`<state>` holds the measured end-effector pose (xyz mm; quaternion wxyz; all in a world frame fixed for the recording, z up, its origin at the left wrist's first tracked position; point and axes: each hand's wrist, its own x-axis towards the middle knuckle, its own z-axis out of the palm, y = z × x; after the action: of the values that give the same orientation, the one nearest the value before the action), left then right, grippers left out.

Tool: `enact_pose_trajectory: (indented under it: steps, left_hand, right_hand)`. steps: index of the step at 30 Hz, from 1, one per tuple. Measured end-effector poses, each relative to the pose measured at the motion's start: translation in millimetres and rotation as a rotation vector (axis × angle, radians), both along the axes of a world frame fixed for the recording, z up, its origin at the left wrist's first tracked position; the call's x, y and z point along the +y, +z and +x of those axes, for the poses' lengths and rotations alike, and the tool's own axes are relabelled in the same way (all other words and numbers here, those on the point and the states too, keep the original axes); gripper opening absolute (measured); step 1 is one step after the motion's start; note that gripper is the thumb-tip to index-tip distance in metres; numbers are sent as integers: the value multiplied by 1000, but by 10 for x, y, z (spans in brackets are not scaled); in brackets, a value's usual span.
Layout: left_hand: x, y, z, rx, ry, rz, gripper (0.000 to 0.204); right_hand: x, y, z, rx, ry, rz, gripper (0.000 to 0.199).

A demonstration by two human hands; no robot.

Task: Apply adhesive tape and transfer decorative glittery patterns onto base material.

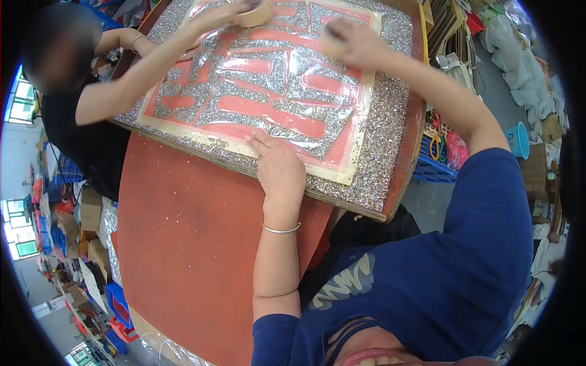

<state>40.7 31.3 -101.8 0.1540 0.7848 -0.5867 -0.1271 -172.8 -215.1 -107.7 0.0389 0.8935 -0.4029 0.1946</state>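
We see a large clear sheet (244, 107) with a cream border (361, 152), which lies flat in a wooden tray (417, 125). Through the shine of this sheet, we can see pink shapes, and between them areas of silver glitter. Around the border, inside the tray, there is more loose glitter (390, 122), in silver and brownish tones.

Our left hand (282, 168) rests on the near edge of the sheet; it is not closed around anything, and some fingers (260, 145) reach forward onto the border and the pink part. A thin bracelet (281, 230) is on this wrist. Our right hand (366, 49) is at the far right part of the sheet, and it holds a rounded tan tool (332, 47). Because of the blur, we cannot tell its exact kind.

Across from us, at the far edge, a co-worker's hand (244, 7) holds a similar tan round piece (256, 15) over the sheet. On the near side of the tray we see a reddish-brown surface (183, 244), with small bits of glitter scattered on it. To the right of the tray, there are a blue crate (430, 169) and a turquoise bucket (517, 140).
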Motion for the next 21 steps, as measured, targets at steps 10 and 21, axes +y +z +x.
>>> enact_pose_trajectory:
  steps: [10,21]
  left_hand:
    - [2,-182,-107,-467,-143,53,55]
    - [-15,-80,-221,-383,-141,7,80]
  right_hand:
    - [1137,233,699,-35,463,230,40]
    - [-605,287,-972,282,-685,-73,42]
